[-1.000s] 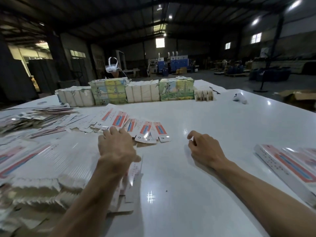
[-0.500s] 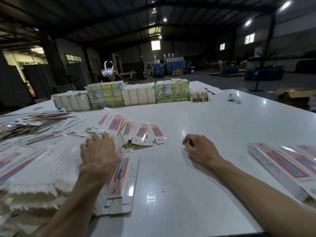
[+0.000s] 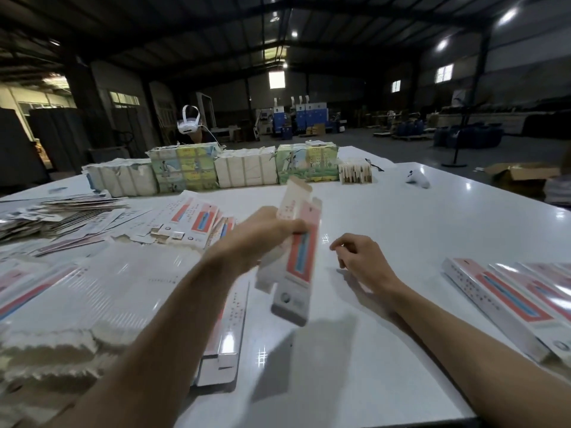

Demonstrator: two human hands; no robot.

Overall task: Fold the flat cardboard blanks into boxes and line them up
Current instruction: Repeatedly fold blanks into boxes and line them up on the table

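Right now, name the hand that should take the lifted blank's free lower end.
Right. The right hand is empty and just beside the blank, while the left hand grips its middle, clear of the table.

— We stand in a dark warehouse under a black steel-truss roof; what lights it?
— We see round ceiling lamps and small bright windows high in the far wall.
— And around us?
— We have a glossy white tabletop, a grey concrete floor, blue machine cabinets at the back and a brown cardboard carton at our right.
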